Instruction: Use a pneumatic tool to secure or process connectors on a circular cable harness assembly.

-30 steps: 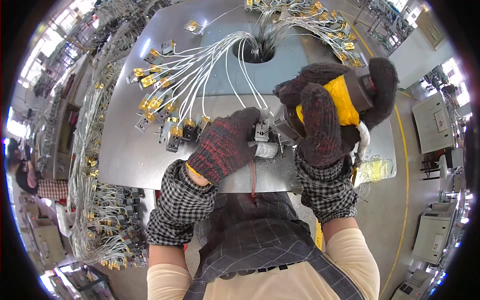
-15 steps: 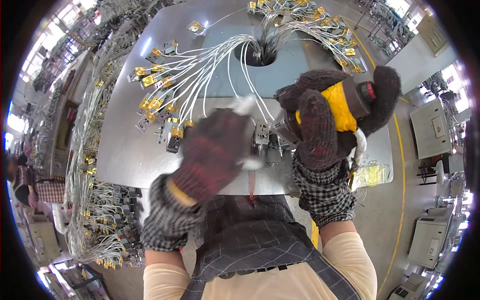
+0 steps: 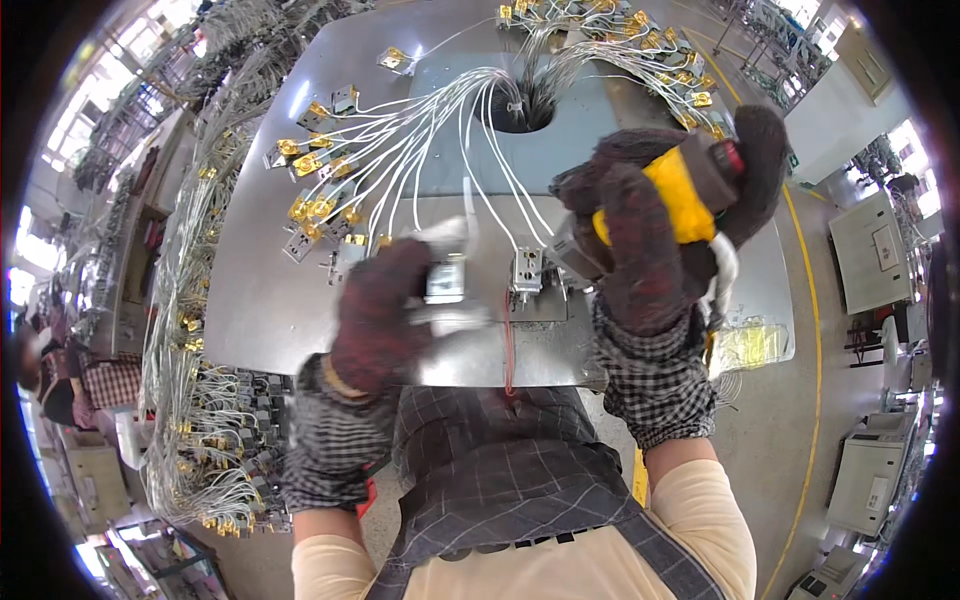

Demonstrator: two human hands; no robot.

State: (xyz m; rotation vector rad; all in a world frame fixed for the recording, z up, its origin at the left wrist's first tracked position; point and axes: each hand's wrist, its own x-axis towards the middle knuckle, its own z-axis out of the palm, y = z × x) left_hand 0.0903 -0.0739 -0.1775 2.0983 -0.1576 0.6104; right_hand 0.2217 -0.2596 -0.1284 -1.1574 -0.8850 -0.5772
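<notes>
My left hand (image 3: 378, 318), in a dark knitted glove, is closed around a small silver metal box-shaped part (image 3: 446, 280) with a white wire. Motion smears the part and the fingers. In my gloved right hand (image 3: 640, 270) is a dark hand-held power tool (image 3: 682, 196), with a yellow band round its body and a red end. The tool's front end is beside a second wired metal part (image 3: 527, 270) at the table's near middle; I cannot tell whether they touch. A thin red cord (image 3: 508, 350) hangs at the near edge.
The metal table (image 3: 270, 325) has a round hole (image 3: 525, 110) with white wires fanning out of it. Several metal parts with brass-coloured pieces (image 3: 320, 207) lie at the left and far right. More wired parts (image 3: 225, 430) hang at left. A clear yellowish block (image 3: 750, 345) sits at the right corner.
My left hand has drawn back toward the near left, and the metal part now shows between its fingers. The right hand with the power tool has shifted slightly up and left.
</notes>
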